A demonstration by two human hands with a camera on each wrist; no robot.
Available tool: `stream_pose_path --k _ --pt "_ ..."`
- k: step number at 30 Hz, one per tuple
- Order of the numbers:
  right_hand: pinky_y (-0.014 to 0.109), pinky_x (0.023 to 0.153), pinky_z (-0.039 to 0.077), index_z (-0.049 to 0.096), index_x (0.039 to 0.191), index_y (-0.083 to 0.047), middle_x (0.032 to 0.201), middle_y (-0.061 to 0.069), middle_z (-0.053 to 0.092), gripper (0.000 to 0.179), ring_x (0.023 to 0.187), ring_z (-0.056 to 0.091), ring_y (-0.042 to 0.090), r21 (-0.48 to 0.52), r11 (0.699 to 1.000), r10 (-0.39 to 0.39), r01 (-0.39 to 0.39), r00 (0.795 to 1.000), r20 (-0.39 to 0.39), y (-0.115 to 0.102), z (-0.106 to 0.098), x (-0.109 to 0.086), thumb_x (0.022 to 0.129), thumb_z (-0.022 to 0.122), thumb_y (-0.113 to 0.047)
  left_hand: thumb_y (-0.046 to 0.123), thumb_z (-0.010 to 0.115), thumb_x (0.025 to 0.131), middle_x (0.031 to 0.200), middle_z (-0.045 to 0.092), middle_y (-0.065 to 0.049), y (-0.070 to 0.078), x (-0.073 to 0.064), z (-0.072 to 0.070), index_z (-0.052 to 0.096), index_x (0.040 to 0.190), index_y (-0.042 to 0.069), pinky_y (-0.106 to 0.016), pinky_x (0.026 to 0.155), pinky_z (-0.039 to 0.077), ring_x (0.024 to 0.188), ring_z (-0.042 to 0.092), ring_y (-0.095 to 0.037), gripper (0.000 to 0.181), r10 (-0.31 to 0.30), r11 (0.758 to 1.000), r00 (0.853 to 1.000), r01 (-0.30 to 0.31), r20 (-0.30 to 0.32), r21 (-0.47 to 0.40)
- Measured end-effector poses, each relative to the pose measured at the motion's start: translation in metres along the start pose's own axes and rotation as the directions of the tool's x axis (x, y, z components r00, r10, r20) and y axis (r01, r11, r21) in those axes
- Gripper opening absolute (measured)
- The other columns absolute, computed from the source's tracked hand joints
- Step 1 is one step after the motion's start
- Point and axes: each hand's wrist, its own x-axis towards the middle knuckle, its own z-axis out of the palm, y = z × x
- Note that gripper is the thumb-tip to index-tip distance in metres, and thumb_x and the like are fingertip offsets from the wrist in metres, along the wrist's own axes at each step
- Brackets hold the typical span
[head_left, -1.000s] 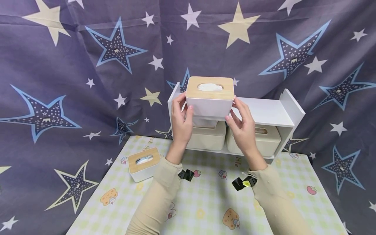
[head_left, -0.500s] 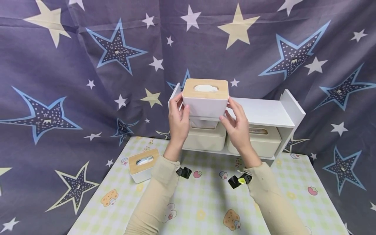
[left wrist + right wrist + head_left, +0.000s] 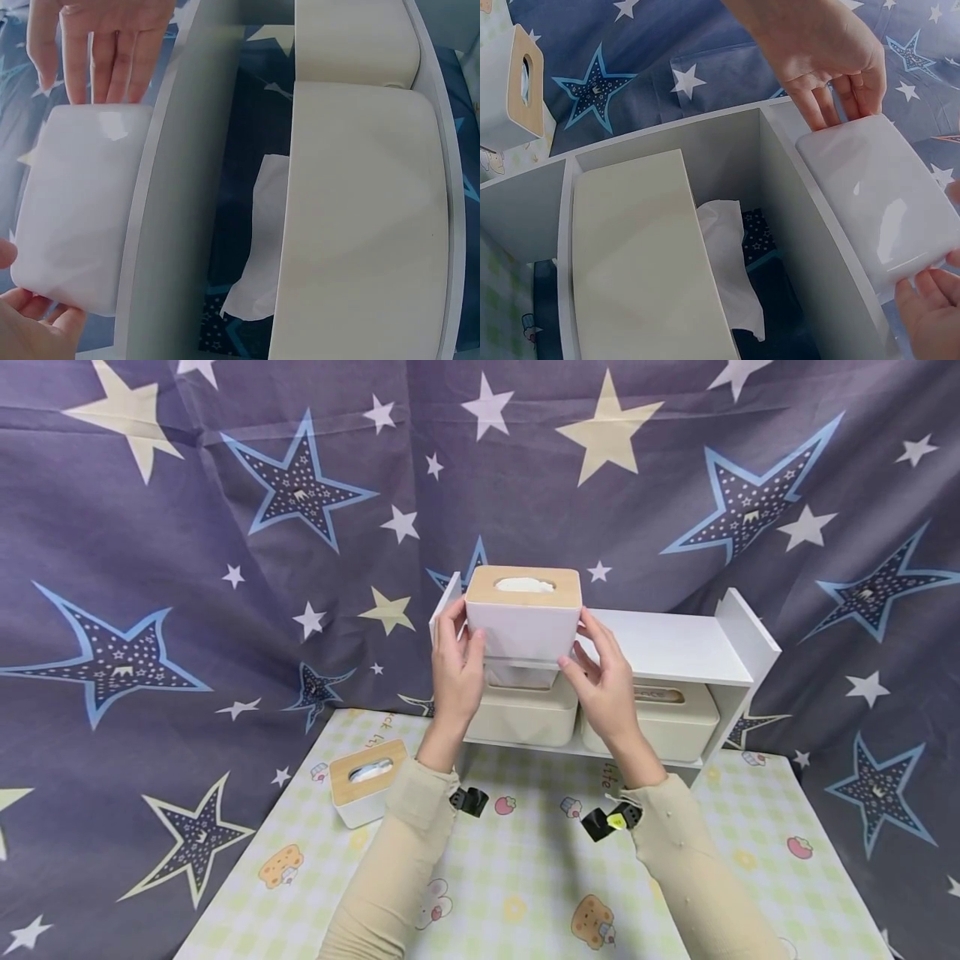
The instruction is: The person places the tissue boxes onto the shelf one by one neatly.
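Note:
A white tissue box (image 3: 523, 625) with a wooden lid sits at the left end of the white shelf unit's top board, held from both sides. My left hand (image 3: 459, 672) holds its left end, thumb at the front face. At the right end, my right hand (image 3: 606, 681) does the same, thumb at the lower front corner. The left wrist view shows the white box (image 3: 82, 206) lying along the board's edge between both hands. Fingertips meet both ends of the box (image 3: 881, 202) in the right wrist view. The lid faces up, with white tissue in its slot.
Two cream tissue boxes (image 3: 525, 717) stand in the shelf's (image 3: 678, 643) lower level, a tissue rising from the left one. Another white wooden-lidded tissue box (image 3: 369, 781) stands on the checked tablecloth (image 3: 517, 860) at left. A star-patterned curtain (image 3: 322, 568) hangs behind.
Both hands have carried the white tissue box a little left and lowered it slightly. Over the last half second its lid has tipped a bit flatter, and the hands barely moved.

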Motion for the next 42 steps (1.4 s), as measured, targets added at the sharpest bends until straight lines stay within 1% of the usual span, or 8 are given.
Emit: stream_pose_path --k 12,16,21,28,32,35,39,42 --pt "0.04 0.116 0.043 0.039 0.151 -0.001 0.156 0.015 0.042 0.062 0.144 0.042 0.029 0.014 1.0 -0.02 0.02 1.0 0.012 0.005 -0.001 -0.003 0.094 0.062 0.003 0.005 0.05 0.098 0.156 0.038 -0.016 0.0 -0.005 -0.002 0.033 0.153 0.001 -0.042 0.121 0.038 0.146 0.038 -0.026 0.057 -0.028 0.997 0.998 0.023 0.061 0.071" --pt "0.041 0.116 0.043 0.039 0.151 0.001 0.156 0.016 0.041 0.061 0.145 0.04 0.029 0.024 0.999 -0.024 0.024 1.0 0.018 0.006 0.0 -0.003 0.094 0.061 0.004 0.006 0.049 0.098 0.157 0.037 -0.015 -0.001 -0.006 -0.003 0.032 0.154 0.002 -0.043 0.121 0.037 0.147 0.037 -0.026 0.058 -0.028 0.996 0.997 0.022 0.069 0.082" --pt "0.042 0.117 0.042 0.039 0.152 -0.002 0.157 0.014 0.04 0.061 0.145 0.04 0.028 0.024 0.999 -0.03 0.029 0.999 0.031 0.006 -0.001 -0.006 0.095 0.061 0.001 0.007 0.049 0.1 0.159 0.035 -0.014 -0.002 -0.008 -0.005 0.03 0.155 0.004 -0.044 0.121 0.037 0.148 0.035 -0.026 0.059 -0.034 0.996 0.996 0.026 0.089 0.089" --pt "0.04 0.116 0.043 0.037 0.152 -0.002 0.158 0.014 0.038 0.062 0.143 0.042 0.032 0.002 1.0 -0.004 0.004 0.999 0.046 0.003 -0.002 -0.02 0.095 0.061 0.001 0.01 0.049 0.101 0.159 0.035 -0.014 -0.005 -0.019 -0.012 0.03 0.156 0.006 -0.044 0.121 0.036 0.147 0.036 -0.027 0.058 -0.044 0.995 0.992 0.034 0.118 0.09" --pt "0.037 0.115 0.044 0.037 0.152 -0.003 0.158 0.013 0.038 0.063 0.142 0.044 0.032 0.013 1.0 0.002 -0.003 0.998 0.058 0.0 -0.001 -0.028 0.095 0.061 0.002 0.007 0.05 0.101 0.159 0.035 -0.013 -0.004 -0.026 -0.016 0.031 0.155 0.006 -0.041 0.122 0.036 0.147 0.036 -0.026 0.057 -0.062 0.996 0.989 0.053 0.134 0.075" --pt "0.033 0.115 0.043 0.037 0.152 -0.003 0.159 0.013 0.037 0.062 0.142 0.043 0.032 0.029 1.0 0.0 -0.002 0.998 0.07 0.0 0.0 -0.034 0.095 0.06 0.003 0.003 0.05 0.101 0.158 0.036 -0.014 -0.002 -0.032 -0.018 0.032 0.154 0.004 -0.042 0.122 0.036 0.147 0.036 -0.027 0.057 -0.071 0.996 0.988 0.063 0.139 0.064" --pt "0.028 0.113 0.043 0.038 0.152 -0.001 0.158 0.015 0.038 0.06 0.142 0.043 0.033 0.045 0.999 -0.015 0.012 0.997 0.08 0.001 0.003 -0.043 0.095 0.058 0.004 -0.003 0.049 0.099 0.156 0.038 -0.021 -0.001 -0.039 -0.021 0.035 0.151 -0.003 -0.049 0.121 0.036 0.145 0.038 -0.034 0.053 -0.076 0.996 0.987 0.068 0.142 0.064" --pt "0.029 0.113 0.044 0.038 0.151 0.001 0.156 0.019 0.039 0.059 0.141 0.043 0.034 0.057 0.998 -0.034 0.028 0.995 0.091 0.004 0.005 -0.05 0.095 0.058 0.005 -0.004 0.048 0.1 0.152 0.042 -0.024 -0.001 -0.044 -0.023 0.038 0.147 -0.006 -0.053 0.121 0.035 0.142 0.041 -0.038 0.049 -0.075 0.996 0.986 0.066 0.147 0.064"
